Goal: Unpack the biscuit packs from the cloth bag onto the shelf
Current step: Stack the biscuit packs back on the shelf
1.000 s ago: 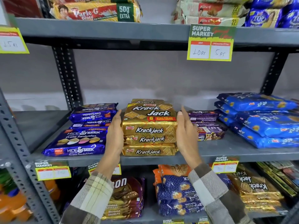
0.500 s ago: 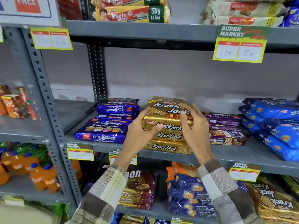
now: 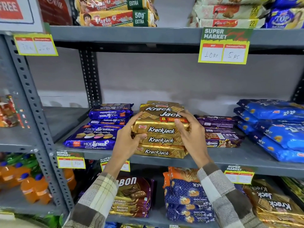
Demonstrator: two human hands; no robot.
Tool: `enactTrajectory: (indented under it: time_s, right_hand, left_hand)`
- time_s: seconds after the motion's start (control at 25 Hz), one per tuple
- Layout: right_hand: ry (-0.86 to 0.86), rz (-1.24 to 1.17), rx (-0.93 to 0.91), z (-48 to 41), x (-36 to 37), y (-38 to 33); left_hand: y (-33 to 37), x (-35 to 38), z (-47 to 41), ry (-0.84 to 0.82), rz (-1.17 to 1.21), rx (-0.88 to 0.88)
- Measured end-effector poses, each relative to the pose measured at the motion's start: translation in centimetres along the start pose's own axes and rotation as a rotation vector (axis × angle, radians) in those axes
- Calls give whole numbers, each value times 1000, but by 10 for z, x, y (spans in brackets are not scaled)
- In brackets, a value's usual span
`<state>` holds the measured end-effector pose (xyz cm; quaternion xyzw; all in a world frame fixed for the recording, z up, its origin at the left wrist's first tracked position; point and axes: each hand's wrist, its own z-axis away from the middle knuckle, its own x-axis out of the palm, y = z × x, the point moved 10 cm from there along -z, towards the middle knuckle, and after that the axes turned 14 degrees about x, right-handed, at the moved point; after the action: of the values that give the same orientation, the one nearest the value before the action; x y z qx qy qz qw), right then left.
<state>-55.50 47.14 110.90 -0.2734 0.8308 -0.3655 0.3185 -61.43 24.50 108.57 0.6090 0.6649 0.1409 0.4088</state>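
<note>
A stack of three gold Krackjack biscuit packs sits at the middle of the grey shelf [image 3: 230, 159]. The top Krackjack pack [image 3: 162, 120] is held at both ends. My left hand [image 3: 126, 142] grips its left end, thumb under the front corner and fingers over the top. My right hand [image 3: 192, 137] curls over its right end. The two lower Krackjack packs [image 3: 160, 152] lie flat beneath it. The cloth bag is not in view.
Purple Hide & Seek packs [image 3: 97, 137] lie left of the stack, dark purple packs [image 3: 220, 129] right of it, and blue 20-20 packs [image 3: 276, 129] at the far right. Bare shelf [image 3: 65, 119] lies further left. A price tag [image 3: 224, 46] hangs above. Orange bottles [image 3: 32, 186] stand lower left.
My hands went from pressing flat against the sides of the stack to curling around the ends of the top pack. The view has swung a little to the left.
</note>
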Motion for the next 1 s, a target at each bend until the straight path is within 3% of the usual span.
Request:
enactTrajectory:
  time_s: [0.28,0.44,0.76,1.0]
  right_hand:
    - [96,149,15,3,-7,-1]
    - [335,643,-77,21,-8,-36]
    - [101,534,-250,62,90,-92]
    - [-87,367,-380,146,223,-167]
  left_hand:
    - [-5,0,-2,-3,-12,20]
    - [3,-10,4,14,-113,37]
    - [30,-82,30,166,-804,203]
    - [-9,-222,128,251,-1046,49]
